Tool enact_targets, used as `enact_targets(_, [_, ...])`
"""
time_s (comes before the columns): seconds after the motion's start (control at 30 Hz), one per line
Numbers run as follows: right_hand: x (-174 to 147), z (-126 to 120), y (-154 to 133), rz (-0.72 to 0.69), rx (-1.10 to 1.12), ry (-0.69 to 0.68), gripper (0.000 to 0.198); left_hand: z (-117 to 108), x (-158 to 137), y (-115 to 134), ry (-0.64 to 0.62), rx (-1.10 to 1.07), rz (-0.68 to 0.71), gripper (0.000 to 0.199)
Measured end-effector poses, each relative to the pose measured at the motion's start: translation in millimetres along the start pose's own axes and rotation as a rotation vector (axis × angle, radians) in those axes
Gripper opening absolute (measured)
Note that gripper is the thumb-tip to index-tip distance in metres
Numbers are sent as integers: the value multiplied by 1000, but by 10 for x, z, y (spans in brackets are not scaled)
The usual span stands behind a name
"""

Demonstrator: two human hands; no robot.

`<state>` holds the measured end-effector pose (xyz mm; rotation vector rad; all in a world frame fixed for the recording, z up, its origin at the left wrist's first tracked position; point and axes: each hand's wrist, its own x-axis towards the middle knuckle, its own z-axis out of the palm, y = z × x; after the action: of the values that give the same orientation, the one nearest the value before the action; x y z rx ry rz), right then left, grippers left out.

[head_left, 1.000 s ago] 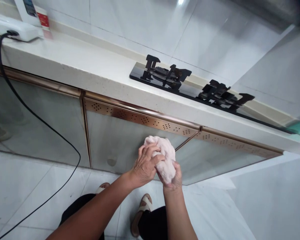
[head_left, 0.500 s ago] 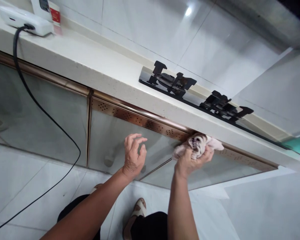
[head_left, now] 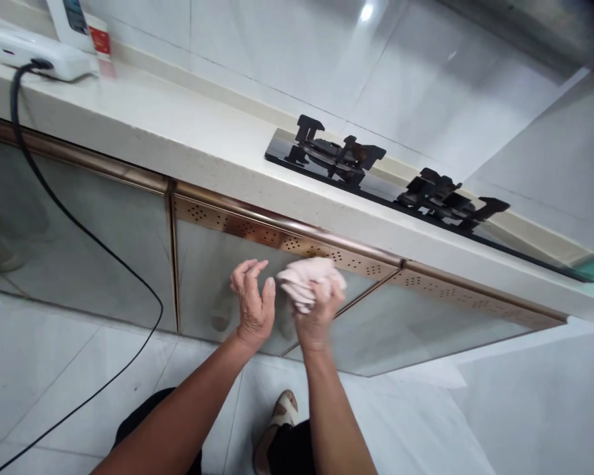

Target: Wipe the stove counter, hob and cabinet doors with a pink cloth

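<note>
A bunched pale pink cloth [head_left: 309, 274] is gripped in my right hand [head_left: 321, 316], in front of the middle cabinet door [head_left: 202, 264], just below its perforated copper-coloured strip [head_left: 257, 231]. Whether the cloth touches the door I cannot tell. My left hand [head_left: 253, 303] is held up just left of the cloth, fingers loosely curled and apart, with nothing in it. The copper-coloured rail [head_left: 297, 225] runs above both hands, under the counter's edge.
On the pale counter [head_left: 143, 99] sits a gas stove [head_left: 376, 181] with black pan supports. At the left are a white device [head_left: 44, 56] and a red and white box [head_left: 99, 39]. A black cable [head_left: 94, 241] hangs across the cabinet front to the tiled floor [head_left: 54, 356].
My right hand has moved left with the cloth, away from the rail near the door joint, and is now close to my left hand. My left hand stays empty. The view has shifted slightly.
</note>
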<state>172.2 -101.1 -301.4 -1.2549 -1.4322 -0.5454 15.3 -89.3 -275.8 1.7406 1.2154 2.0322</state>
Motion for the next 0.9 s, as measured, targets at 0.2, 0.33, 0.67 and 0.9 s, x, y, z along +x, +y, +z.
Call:
enact_targets(0.2, [398,-427,319,469,32,541,67,-37,60,110,35,-46,-64,37])
enact_targets(0.33, [433,-342,80,426,11,466,66,1,59,109,-14,28,-41,41])
enact_targets(0.67, [-84,167,-103,-142,-27,-73,26,18,180,-189,-35,346,-90,64])
enact_targets(0.9, [-204,-14,174,-169,24,-95,33,18,156,-256,-45,275,-32,65])
